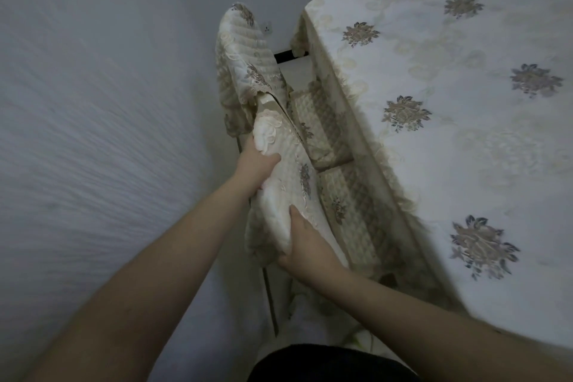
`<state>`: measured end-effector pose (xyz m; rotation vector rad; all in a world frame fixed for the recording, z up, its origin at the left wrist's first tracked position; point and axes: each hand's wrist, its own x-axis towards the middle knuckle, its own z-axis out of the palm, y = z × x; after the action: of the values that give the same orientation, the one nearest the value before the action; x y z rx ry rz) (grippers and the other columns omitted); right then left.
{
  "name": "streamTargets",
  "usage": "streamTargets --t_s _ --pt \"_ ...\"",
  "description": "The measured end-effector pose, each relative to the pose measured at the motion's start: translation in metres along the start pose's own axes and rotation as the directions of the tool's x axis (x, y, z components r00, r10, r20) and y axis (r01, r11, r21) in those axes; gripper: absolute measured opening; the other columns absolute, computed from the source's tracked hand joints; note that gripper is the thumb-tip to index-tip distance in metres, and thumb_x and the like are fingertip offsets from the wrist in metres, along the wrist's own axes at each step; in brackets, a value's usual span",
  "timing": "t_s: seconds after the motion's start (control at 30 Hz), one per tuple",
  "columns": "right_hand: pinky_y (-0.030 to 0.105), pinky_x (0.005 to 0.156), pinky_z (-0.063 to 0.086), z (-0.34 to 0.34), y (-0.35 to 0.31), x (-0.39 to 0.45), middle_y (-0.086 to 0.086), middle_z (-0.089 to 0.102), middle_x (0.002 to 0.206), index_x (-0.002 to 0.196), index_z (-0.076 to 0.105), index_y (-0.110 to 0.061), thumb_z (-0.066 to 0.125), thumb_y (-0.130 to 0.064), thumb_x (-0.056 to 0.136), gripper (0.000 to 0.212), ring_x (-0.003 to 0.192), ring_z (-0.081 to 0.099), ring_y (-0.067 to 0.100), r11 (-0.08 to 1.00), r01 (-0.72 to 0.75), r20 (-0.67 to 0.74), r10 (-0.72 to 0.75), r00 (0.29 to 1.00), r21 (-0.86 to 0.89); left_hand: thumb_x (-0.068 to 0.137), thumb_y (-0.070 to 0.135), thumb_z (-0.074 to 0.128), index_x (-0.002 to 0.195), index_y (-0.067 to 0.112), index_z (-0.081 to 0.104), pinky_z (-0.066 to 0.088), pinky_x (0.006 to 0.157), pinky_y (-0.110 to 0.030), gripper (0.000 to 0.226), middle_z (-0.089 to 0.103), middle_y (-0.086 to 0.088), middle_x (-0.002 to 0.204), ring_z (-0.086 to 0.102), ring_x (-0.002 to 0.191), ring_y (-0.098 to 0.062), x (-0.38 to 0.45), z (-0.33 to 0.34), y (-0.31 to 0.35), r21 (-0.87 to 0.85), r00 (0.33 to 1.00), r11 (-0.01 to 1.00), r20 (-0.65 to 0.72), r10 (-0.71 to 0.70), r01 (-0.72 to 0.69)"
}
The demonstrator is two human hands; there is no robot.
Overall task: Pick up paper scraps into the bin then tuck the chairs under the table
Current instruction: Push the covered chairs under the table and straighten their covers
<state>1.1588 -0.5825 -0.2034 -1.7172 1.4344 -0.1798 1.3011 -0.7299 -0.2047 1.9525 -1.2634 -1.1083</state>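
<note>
Down at the bottom we see a dark garment and our two bare forearms reaching forward. Our right hand is wrapped round the near end of the nearest chair's backrest, thumb on top of its quilted cream cover, fingers tucked beneath. Further along, our left hand clamps the same backrest, thumb pressed over the top. That chair's padded seat sits just under the table's near edge, beneath the hanging lace fringe. Beyond it a second chair stands in line, its covered backrest beside the first, its seat cushion also under the table edge. The table carries a floral cloth. The pale floor is on our left.
</note>
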Motion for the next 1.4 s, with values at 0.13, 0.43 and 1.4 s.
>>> streamTargets --t_s 0.13,0.43,1.4 --pt "0.036 0.097 0.041 0.003 0.013 -0.017 0.009 0.031 0.151 0.152 -0.003 -0.021 0.061 -0.025 0.081 0.095 0.127 0.044 0.027 0.996 0.080 -0.039 -0.081 0.996 -0.033 0.073 0.017 0.064 0.146 0.023 0.027 0.044 0.077 -0.029 0.082 0.057 0.001 0.112 0.056 0.093 -0.019 -0.036 0.011 -0.004 0.116 0.995 0.993 -0.093 0.031 -0.020" --pt "0.043 0.091 0.045 -0.005 0.020 -0.009 0.011 0.026 0.153 0.151 -0.009 -0.018 0.059 -0.026 0.082 0.097 0.118 0.050 0.036 0.985 0.143 0.037 -0.140 0.989 -0.098 0.068 0.020 0.059 0.137 0.028 0.043 0.050 0.096 -0.041 0.072 0.061 0.001 0.124 0.060 0.109 -0.020 -0.045 0.011 -0.004 0.030 0.989 0.996 -0.119 0.085 -0.082" --pt "0.043 0.103 0.038 -0.062 0.070 -0.055 0.008 0.031 0.152 0.150 0.020 -0.017 0.045 -0.048 0.094 0.068 0.132 0.039 0.029 0.958 0.104 -0.006 -0.109 0.994 -0.266 0.090 0.040 0.048 0.151 0.016 0.018 0.013 0.114 -0.053 0.072 0.001 -0.020 0.158 0.001 0.144 -0.040 -0.088 0.039 0.018 0.802 0.988 0.585 0.034 0.151 -0.117"
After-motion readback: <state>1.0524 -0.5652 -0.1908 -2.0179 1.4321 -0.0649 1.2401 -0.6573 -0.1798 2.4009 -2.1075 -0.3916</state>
